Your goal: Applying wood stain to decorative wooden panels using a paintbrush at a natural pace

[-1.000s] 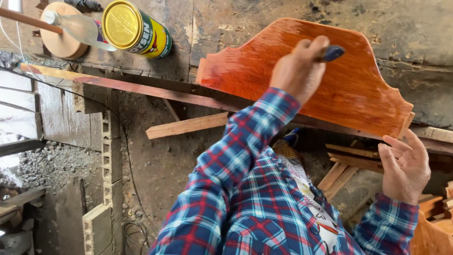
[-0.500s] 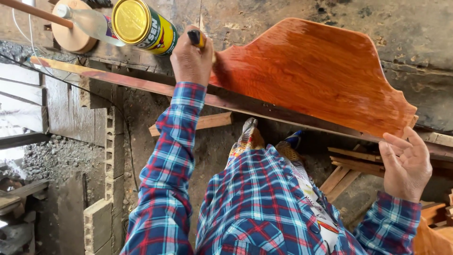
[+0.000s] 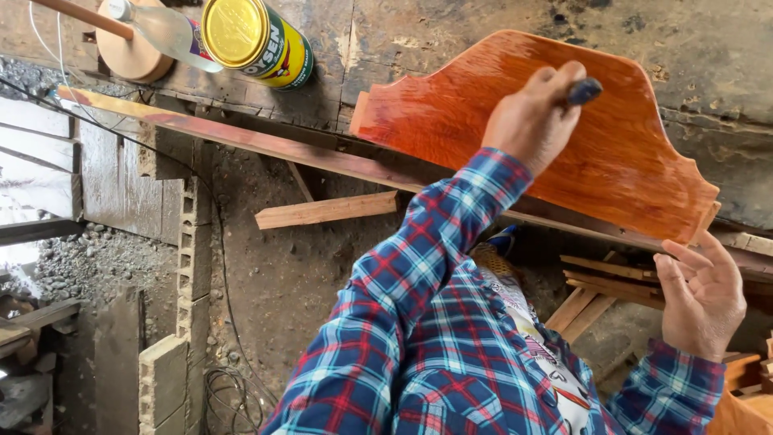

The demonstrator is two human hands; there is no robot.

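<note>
One shaped wooden panel (image 3: 564, 153), glossy orange-red with a scalloped edge, lies on the dark, worn bench (image 3: 725, 64), and both hands are at it. The left hand (image 3: 531, 121) rests on its upper middle, fingers curled shut around a small dark object (image 3: 584, 90); only the tip of it shows, so what it is cannot be made out. The right hand (image 3: 702, 294) sits at the panel's lower right corner, fingers loosely spread and slightly curled, touching the edge there. Well off to the left of the left hand, a can with a yellow lid (image 3: 254, 40) lies on its side on the bench, just beside a clear bottle (image 3: 165, 32) and a round wooden disc (image 3: 133, 52), both partly cut off. Plaid sleeves hide the ground beneath the arms.
</note>
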